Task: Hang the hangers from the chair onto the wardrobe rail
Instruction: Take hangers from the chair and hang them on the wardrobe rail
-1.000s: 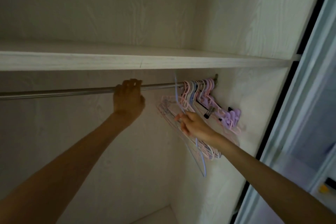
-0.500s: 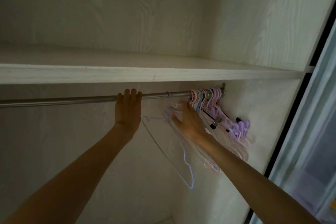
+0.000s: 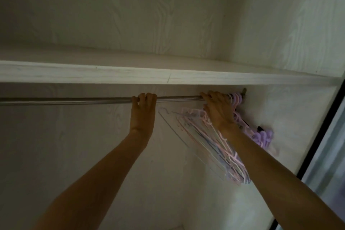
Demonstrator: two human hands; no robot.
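Note:
A metal wardrobe rail (image 3: pixel 74 100) runs under a pale shelf. My left hand (image 3: pixel 142 112) grips the rail near its middle, fingers curled over the top. Several pink, blue and white hangers (image 3: pixel 214 144) hang bunched at the rail's right end, swinging out to the left. My right hand (image 3: pixel 217 109) is up at the rail among their hooks, fingers over the bar; the hooks under it are hidden. Purple clip hangers (image 3: pixel 263 136) sit against the right wall.
The shelf edge (image 3: pixel 168 77) lies just above the rail, leaving little room for fingers. The wardrobe's right side wall (image 3: pixel 291 117) is close behind the hangers. A dark door frame (image 3: pixel 321 136) runs down the right. The chair is out of view.
My right hand rose from the hanger bodies up to the rail at the hooks. The loose blue and white hangers now sit in the bunch. The camera tilted upward.

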